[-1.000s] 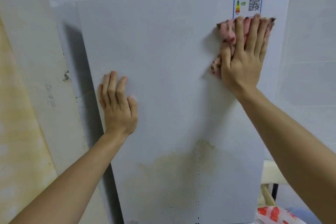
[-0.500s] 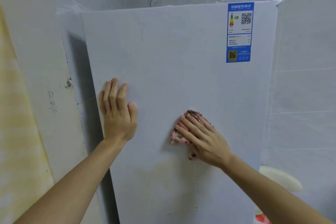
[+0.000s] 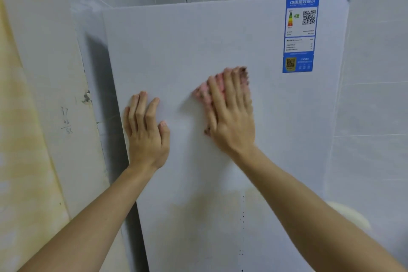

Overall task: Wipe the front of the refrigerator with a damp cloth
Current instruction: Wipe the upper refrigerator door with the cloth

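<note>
The white refrigerator front fills the middle of the view. A blue energy label sticks near its top right corner. A yellowish stain spreads over the lower part of the door. My right hand presses a pink patterned cloth flat against the door at mid height, fingers straight and pointing up; most of the cloth is hidden under the palm. My left hand lies flat on the door to the left of it, fingers straight, holding nothing.
A white and yellowed wall panel with pencil marks stands close on the left. Pale tiled wall runs along the right. A cream rounded object shows low beside the fridge's right edge.
My right hand swept the cloth from under the label down to the door's lower middle, then back up and slightly right. My left hand has stayed flat in place.
</note>
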Available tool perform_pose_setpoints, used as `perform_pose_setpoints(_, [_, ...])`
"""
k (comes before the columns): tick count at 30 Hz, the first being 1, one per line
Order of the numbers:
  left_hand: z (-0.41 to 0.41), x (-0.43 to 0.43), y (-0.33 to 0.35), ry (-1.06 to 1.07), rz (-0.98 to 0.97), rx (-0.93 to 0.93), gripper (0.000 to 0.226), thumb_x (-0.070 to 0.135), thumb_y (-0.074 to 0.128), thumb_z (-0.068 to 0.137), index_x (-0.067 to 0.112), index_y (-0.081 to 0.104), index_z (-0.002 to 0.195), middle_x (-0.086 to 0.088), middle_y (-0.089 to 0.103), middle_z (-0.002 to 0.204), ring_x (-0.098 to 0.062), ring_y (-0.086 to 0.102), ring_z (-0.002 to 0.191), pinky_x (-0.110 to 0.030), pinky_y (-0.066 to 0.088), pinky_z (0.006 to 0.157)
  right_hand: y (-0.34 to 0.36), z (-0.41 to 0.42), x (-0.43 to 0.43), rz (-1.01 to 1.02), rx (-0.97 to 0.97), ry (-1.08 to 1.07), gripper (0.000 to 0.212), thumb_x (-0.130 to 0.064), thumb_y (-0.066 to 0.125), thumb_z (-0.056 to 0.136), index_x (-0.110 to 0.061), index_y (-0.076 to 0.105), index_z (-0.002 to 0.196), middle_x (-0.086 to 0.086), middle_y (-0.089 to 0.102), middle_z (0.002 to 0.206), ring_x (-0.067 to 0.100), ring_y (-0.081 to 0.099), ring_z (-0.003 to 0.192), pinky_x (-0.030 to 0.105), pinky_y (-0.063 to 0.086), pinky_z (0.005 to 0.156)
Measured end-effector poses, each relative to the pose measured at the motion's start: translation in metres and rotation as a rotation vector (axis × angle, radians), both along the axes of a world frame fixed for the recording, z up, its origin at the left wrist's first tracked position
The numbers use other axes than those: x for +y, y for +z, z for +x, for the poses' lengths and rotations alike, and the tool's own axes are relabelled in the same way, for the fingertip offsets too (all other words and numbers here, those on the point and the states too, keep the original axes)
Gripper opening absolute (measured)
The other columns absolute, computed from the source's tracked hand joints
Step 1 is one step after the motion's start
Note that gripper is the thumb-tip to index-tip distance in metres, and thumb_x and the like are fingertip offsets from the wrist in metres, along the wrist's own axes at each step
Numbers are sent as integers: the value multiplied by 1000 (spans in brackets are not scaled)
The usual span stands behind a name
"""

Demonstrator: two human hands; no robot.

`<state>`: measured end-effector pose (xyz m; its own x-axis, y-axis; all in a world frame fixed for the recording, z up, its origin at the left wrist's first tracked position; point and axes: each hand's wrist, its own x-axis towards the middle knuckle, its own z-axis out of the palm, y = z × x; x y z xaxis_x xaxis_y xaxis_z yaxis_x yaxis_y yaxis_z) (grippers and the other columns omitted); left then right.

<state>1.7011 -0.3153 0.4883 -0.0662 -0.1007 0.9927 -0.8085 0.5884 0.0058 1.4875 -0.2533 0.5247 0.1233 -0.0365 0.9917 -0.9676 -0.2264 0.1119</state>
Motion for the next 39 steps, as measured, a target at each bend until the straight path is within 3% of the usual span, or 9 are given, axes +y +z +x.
perform_pose_setpoints(4, [2, 0, -1, 1, -7, -5, 55, 16, 46, 102, 2, 42, 155, -22, 31, 167, -39, 20, 158, -62, 19, 127, -96, 2, 2, 116, 254, 23, 56, -26, 58, 107, -11, 43, 160, 18, 32, 169, 35, 25, 160, 53, 23, 130])
perform_pose_setpoints(8, [2, 1, -1, 10, -3, -6, 55, 17, 46, 103, 3, 40, 156, -21, 30, 168, -39, 20, 159, -61, 18, 128, -107, -23, 6, 206, 474, 1, 65, -18, 57, 102, -13, 36, 163, 14, 28, 172, 31, 23, 161, 51, 23, 131])
perform_pose_setpoints(12, [2, 3, -1, 11, 13, -3, 55, 18, 45, 103, 3, 41, 156, -20, 30, 168, -39, 21, 159, -59, 18, 129, -45, -45, 6, 153, 288, 14, 53, -23, 36, 107, 0, 48, 154, 28, 35, 164, 45, 26, 157, 61, 27, 126])
perform_pose_setpoints(18, [2, 7, -1, -6, 31, -4, 57, 17, 46, 103, 3, 40, 158, -19, 28, 170, -36, 18, 161, -55, 14, 131, 64, -19, -3, -64, -146, -24, 57, -17, 50, 106, -3, 38, 160, 28, 28, 168, 45, 23, 158, 55, 17, 131])
perform_pose_setpoints(23, [5, 7, -1, -32, 23, -15, 58, 13, 50, 101, 2, 41, 157, -20, 29, 169, -36, 18, 160, -57, 16, 130, 28, 33, -17, -80, 12, 14, 50, -23, 49, 110, -2, 47, 156, 27, 36, 164, 43, 31, 156, 56, 24, 129])
perform_pose_setpoints(28, [14, 5, 0, -42, 14, -71, 57, 11, 49, 102, 2, 39, 157, -22, 27, 169, -37, 17, 160, -61, 21, 127, -74, 41, -13, 123, 242, 31, 53, -27, 36, 112, -5, 39, 161, 23, 28, 169, 38, 21, 161, 57, 24, 129])
perform_pose_setpoints(33, [13, 6, 1, -38, 14, -64, 57, 12, 50, 102, 1, 40, 157, -22, 28, 169, -38, 18, 159, -61, 21, 127, -79, 15, -6, 231, 492, -42, 81, -18, 63, 85, -9, 38, 162, 19, 27, 171, 35, 20, 161, 53, 21, 131])
perform_pose_setpoints(35, [15, 6, 1, -45, 12, -73, 57, 13, 49, 103, 2, 40, 158, -22, 28, 169, -37, 18, 160, -59, 19, 129, -52, 5, -2, 220, 461, -27, 84, -13, 65, 79, -5, 42, 159, 22, 31, 168, 38, 24, 159, 56, 25, 129])
perform_pose_setpoints(39, [17, 6, 0, -37, 29, -91, 58, 16, 47, 104, 5, 37, 160, -18, 25, 171, -34, 16, 161, -55, 16, 131, 24, 2, -5, 34, 127, -33, 64, -16, 58, 95, -1, 45, 156, 30, 33, 165, 45, 28, 156, 57, 23, 129])
